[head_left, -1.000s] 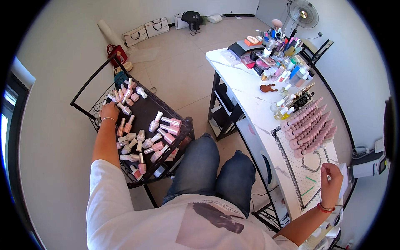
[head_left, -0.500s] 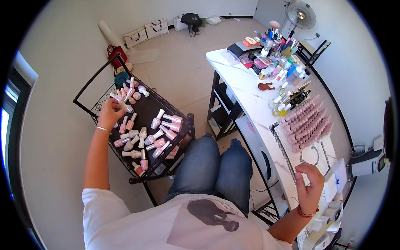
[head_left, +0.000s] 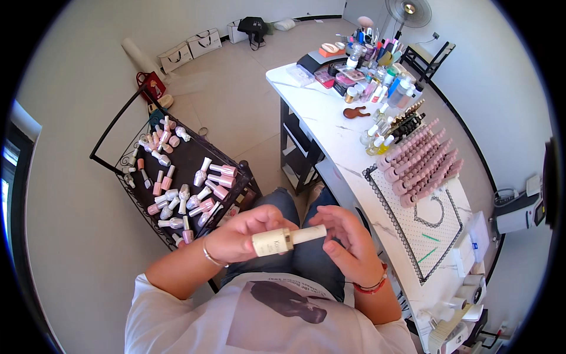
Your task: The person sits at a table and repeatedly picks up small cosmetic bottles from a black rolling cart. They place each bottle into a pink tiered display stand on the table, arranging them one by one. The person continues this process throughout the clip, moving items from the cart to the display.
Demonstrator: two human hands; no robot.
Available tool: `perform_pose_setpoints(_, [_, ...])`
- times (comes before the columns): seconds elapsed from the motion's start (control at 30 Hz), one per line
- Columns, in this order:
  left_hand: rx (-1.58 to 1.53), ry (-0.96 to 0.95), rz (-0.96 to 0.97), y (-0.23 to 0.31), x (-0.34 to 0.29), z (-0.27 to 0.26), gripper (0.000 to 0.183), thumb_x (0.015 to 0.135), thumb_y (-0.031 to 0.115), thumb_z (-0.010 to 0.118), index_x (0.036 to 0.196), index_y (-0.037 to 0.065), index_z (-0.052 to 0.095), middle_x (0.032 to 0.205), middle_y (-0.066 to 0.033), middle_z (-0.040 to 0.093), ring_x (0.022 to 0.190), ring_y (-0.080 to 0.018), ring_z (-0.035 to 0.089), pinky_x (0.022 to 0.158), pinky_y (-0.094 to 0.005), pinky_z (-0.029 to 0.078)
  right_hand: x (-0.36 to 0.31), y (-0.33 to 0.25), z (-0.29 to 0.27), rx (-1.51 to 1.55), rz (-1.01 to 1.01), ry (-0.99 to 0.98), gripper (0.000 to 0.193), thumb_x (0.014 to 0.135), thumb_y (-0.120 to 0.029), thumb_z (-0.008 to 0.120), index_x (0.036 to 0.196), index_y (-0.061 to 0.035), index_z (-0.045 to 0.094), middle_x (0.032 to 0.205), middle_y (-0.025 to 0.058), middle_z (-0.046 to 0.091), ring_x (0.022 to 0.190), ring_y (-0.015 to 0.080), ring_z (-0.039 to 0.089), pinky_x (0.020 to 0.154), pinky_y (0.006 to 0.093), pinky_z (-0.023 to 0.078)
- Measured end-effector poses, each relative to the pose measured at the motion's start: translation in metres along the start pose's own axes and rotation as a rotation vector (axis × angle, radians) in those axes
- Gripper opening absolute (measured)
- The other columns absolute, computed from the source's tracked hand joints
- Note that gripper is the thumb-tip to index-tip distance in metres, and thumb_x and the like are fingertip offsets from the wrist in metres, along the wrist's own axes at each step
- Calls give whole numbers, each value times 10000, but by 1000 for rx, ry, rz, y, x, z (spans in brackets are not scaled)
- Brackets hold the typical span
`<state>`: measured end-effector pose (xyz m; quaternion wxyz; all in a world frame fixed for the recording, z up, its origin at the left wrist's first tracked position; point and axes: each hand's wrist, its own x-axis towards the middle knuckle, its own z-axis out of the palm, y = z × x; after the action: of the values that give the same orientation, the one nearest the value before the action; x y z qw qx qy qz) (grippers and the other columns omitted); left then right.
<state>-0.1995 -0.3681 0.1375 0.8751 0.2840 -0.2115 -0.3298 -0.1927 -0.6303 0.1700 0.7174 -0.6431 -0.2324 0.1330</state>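
Note:
A cream nail polish bottle (head_left: 271, 242) with a long pale cap lies tilted in my left hand (head_left: 239, 233), above my lap. The fingers of that hand are closed around the bottle. My right hand (head_left: 352, 246) is beside the cap's end, thumb and fingers apart on either side of it; whether it touches the cap I cannot tell. On the dark cart (head_left: 177, 141) to the left lie many pink and white nail polish bottles (head_left: 200, 199), mostly on their sides.
The white marbled table (head_left: 339, 159) on the right carries rows of pink nail samples (head_left: 420, 167), a lace-edged mat (head_left: 407, 227) with two green sticks (head_left: 427, 253), and a brown figure (head_left: 355, 112). Bottles and cosmetics crowd its far end. A fan (head_left: 408, 9) stands beyond.
My left hand has moved from the cart to above my lap, now with the cream bottle in it. My right hand has come from over the mat to the cap; two green sticks show there.

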Motion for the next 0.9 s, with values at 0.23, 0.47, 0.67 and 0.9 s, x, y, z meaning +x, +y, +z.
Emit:
perform_pose_setpoints(0.23, [-146,82,-83,-49,18,-7,518,847,362,795,1187,117,489,1354,-151,518,1131,-195,540,982,-327,438,-12,5,-12,257,22,73,224,965,-67,615,1163,30,578,933,76,628,791,97,585,712,225,460])
perform_pose_setpoints(0.47, [170,-27,44,-53,33,-3,458,907,98,706,1316,87,499,1396,-157,520,1273,-245,511,1059,-382,380,-34,-39,-55,-295,-183,446,106,875,-11,659,972,31,650,853,95,644,736,136,588,673,256,466])
perform_pose_setpoints(0.67, [770,296,200,-19,3,-12,198,900,6,616,1098,10,623,1131,-121,638,1090,-217,591,945,-346,452,-59,-72,-142,-1262,-14,881,76,922,-40,647,977,10,633,765,77,639,633,130,561,598,277,447])
perform_pose_setpoints(0.9, [922,657,324,19,-30,-18,151,928,-7,563,1073,3,605,1058,-77,616,972,-147,577,903,-300,460,-60,-56,-213,-1433,239,728,111,850,-70,703,910,8,650,696,157,644,574,275,594,574,355,465])
